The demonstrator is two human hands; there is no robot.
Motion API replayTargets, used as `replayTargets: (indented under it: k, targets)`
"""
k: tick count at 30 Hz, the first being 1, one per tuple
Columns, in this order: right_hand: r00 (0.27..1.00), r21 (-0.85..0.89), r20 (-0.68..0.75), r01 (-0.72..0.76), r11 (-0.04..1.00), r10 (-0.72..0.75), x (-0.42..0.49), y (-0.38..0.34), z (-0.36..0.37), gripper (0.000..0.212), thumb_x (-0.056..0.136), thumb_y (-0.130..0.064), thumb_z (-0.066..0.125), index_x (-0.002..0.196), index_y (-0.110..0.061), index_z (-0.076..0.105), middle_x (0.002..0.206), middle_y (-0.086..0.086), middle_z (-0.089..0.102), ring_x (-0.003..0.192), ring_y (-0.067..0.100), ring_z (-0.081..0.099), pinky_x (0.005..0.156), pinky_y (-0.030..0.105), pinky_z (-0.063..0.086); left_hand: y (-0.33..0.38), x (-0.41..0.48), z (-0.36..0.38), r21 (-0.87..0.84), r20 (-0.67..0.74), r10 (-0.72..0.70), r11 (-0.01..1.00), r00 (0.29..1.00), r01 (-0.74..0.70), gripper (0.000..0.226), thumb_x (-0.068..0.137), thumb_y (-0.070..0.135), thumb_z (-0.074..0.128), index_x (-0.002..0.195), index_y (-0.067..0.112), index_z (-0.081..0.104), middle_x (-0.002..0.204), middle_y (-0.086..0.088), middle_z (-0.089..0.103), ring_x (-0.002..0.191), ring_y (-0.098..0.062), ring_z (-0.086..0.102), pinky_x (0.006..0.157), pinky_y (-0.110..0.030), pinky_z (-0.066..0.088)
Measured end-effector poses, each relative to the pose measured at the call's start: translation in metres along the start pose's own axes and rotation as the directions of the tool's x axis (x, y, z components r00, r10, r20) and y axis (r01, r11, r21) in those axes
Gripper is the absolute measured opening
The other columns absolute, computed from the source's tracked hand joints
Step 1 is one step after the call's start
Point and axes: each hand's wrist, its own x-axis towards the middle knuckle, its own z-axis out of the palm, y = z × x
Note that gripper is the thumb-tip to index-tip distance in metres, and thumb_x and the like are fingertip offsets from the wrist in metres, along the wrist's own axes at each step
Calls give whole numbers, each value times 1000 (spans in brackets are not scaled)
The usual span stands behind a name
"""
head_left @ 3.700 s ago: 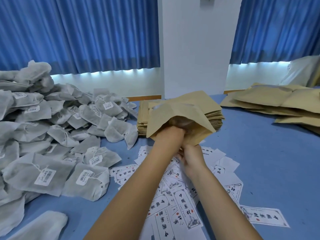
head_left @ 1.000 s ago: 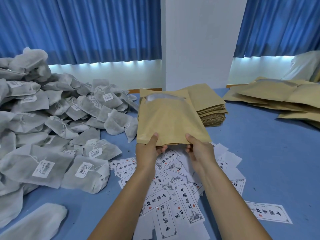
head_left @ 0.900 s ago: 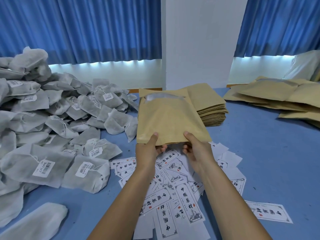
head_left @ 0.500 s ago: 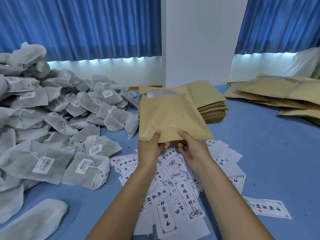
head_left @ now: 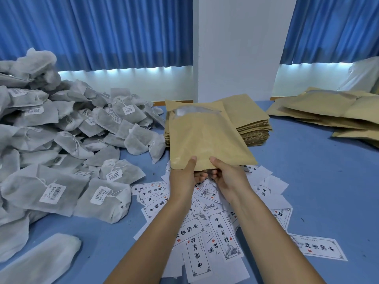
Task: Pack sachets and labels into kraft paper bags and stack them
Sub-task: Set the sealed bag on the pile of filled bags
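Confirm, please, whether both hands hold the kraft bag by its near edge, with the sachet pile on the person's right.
No: the head view shows the sachet pile on the person's left; left hand and right hand do hold the kraft bag.

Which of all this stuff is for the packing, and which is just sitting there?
For the job: kraft bag, held by the left hand and right hand; grey sachets; printed labels; stack of flat bags; bulging bags on the right.
Just lying about: blue curtains; white pillar; white bundle, far right.
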Motion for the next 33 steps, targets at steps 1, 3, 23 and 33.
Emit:
replayTargets:
  k: [1,3,23,33]
  targets:
    - [1000,-2,1,2,1000,-2,0,0,0,6,85,1,66,86,-3,62,60,5,56,40,9,48,52,26,39,0,0,0,4,5,0,1000,1000,0,25,94,17,57,116,6,53,55,-3,66,44,-12,58,46,-22,49]
    - [1000,-8,12,-1,1000,1,-1,0,0,5,85,-1,67,85,-3,62,64,6,58,45,10,50,53,25,43,0,0,0,-8,4,-2,1000,1000,2,17,94,17,57,110,10,54,54,-2,66,44,-12,58,46,-21,50]
    - [999,-13,-34,22,1000,-22,-3,-3,1,13,83,1,68,94,0,61,69,4,56,49,10,42,46,20,40,9,2,-7,155,-48,-1,988,999,8,15,90,26,63,87,11,64,53,-2,60,44,-11,52,45,-23,42]
    - [999,-124,35,-5,992,9,-7,4,4,9,82,-1,70,77,3,63,57,7,53,54,18,42,51,24,37,4,-5,-4,282,-1,103,954,995,-98,23,89,25,65,67,16,62,44,8,57,38,-4,50,39,-13,36]
